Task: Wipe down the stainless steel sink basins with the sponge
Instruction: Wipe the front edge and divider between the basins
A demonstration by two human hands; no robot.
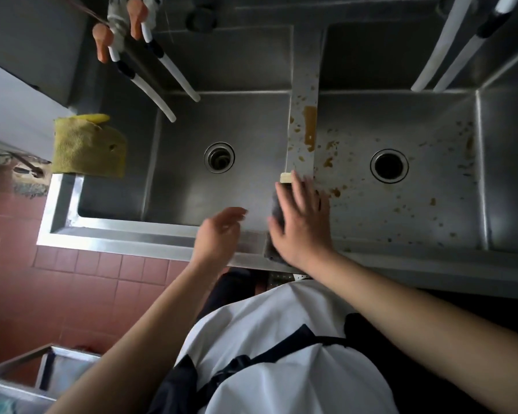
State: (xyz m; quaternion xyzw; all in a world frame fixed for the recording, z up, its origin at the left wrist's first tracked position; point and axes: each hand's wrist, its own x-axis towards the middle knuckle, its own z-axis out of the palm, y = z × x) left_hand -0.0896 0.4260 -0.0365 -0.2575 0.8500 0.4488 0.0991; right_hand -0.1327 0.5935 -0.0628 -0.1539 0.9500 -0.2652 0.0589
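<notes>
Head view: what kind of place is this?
Likely a commercial kitchen's wash station: a multi-basin stainless steel sink, red tile floor, and a person in a white top with dark apron straps.

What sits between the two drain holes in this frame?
In the head view, the steel divider separates the left drain from the right drain. It carries brown smears, with the sponge under the right hand.

A view from above shows a steel double sink. The right hand (301, 218) lies flat with spread fingers on a sponge (285, 177) on the divider (304, 115) at frame centre. The left hand (219, 234) hovers, loosely curled and blurred, over the front rim. Brown stains speckle the right basin (416, 216); the left basin (192, 192) looks clean. A yellow cloth (87, 146) hangs at left.
</notes>
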